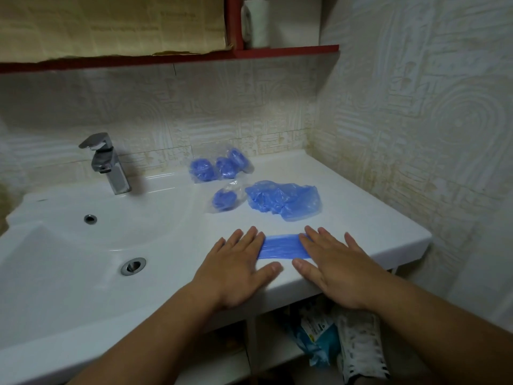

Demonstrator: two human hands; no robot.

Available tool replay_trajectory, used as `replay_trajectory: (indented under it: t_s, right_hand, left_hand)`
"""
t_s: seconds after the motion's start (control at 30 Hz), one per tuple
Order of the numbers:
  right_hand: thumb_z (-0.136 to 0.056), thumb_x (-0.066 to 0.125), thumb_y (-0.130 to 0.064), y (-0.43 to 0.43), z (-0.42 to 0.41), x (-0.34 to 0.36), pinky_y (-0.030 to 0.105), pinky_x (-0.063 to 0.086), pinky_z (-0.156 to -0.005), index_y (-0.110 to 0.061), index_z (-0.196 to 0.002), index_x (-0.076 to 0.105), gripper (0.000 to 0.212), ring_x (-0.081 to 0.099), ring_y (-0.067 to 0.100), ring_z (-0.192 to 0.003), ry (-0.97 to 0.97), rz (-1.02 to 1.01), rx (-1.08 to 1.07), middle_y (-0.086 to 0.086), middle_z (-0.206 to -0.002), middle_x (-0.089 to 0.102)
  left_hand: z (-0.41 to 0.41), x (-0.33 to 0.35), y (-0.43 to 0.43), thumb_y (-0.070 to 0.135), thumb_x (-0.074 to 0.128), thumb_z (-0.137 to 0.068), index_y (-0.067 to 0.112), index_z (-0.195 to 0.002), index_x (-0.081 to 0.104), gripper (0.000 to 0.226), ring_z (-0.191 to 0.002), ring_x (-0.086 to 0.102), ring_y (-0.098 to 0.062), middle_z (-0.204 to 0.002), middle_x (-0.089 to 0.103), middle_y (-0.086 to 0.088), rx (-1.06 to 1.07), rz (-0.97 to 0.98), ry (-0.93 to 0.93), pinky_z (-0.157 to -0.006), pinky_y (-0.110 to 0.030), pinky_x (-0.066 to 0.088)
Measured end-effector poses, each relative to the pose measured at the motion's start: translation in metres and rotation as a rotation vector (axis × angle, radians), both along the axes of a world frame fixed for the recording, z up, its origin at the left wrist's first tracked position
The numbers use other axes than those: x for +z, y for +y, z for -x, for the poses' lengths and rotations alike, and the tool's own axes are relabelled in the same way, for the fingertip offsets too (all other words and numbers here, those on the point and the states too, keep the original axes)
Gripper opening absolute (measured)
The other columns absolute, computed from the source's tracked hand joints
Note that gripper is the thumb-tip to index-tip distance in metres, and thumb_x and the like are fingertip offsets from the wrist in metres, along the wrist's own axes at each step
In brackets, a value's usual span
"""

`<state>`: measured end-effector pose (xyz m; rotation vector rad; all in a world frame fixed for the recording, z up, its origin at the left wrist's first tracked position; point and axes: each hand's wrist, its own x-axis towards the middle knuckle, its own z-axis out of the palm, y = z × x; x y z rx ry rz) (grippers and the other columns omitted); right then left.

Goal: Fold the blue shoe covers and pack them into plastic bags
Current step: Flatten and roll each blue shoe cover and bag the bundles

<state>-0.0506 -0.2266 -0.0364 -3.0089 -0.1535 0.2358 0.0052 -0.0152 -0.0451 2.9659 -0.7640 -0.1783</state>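
Two hands lie flat, palms down, on the white counter (pixel 374 223) to the right of the basin (pixel 83 245). Left hand (pixel 236 269): fingers straight and spread, fingertips pressing the left end of a folded shoe cover (pixel 283 247). Right hand (pixel 333 269): fingers straight, covering the right end of the same strip. Neither hand grips anything. The folded shoe cover is a flat blue band near the counter's front edge, between the hands. Behind it, apart, sits a heap of loose shoe covers (pixel 283 202). Just left of the heap lies one packed bag (pixel 225 198); three more packed bags (pixel 222 166) cluster by the back wall. Tap (pixel 107 162) stands behind the basin. Below the counter, a white shoe (pixel 361 348) is visible
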Motion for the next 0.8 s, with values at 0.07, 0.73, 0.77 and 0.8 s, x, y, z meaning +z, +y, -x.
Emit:
replay_trajectory:
  t_s: [0.07,0.73,0.77,0.8]
  right_hand:
    - [-0.095,0.009,-0.067,-0.005,-0.001,-0.001,0.042,-0.006,-0.123,-0.029,-0.157,-0.007,0.074,-0.013,0.007,-0.150,0.003,-0.009,0.000,-0.011,-0.164,-0.014]
    - [-0.087,0.070,-0.028,-0.015,0.007,0.019,0.019,0.032,-0.107,-0.035,-0.126,0.061,0.041,0.037,-0.001,-0.119,-0.429,-0.249,0.099,-0.024,-0.123,0.050]
    - [-0.086,0.071,-0.026,-0.016,0.005,0.018,0.016,0.034,-0.102,-0.035,-0.120,0.065,0.036,0.039,-0.002,-0.113,-0.416,-0.257,0.099,-0.024,-0.115,0.053]
    - [-0.085,0.071,-0.025,-0.017,0.003,0.016,0.016,0.035,-0.100,-0.036,-0.118,0.066,0.034,0.040,-0.003,-0.109,-0.386,-0.266,0.097,-0.024,-0.110,0.055]
  left_hand:
    - [0.000,-0.001,0.002,0.073,0.015,-0.092,0.028,-0.157,-0.002,0.081,-0.152,-0.007,-0.015,-0.165,-0.009,0.007,0.047,0.021,-0.001,-0.123,-0.038,0.001]
    - [0.014,0.004,-0.005,0.037,0.065,-0.090,0.031,-0.112,0.073,0.024,-0.119,0.044,-0.009,-0.129,0.055,0.011,-0.298,0.335,-0.418,-0.095,-0.018,0.037]
    - [0.015,0.006,-0.006,0.037,0.064,-0.090,0.031,-0.113,0.073,0.025,-0.118,0.044,-0.008,-0.129,0.054,0.011,-0.310,0.313,-0.423,-0.095,-0.019,0.038]
    - [0.015,0.009,-0.007,0.038,0.063,-0.091,0.032,-0.115,0.072,0.026,-0.116,0.043,-0.007,-0.128,0.053,0.012,-0.313,0.296,-0.411,-0.093,-0.019,0.039]
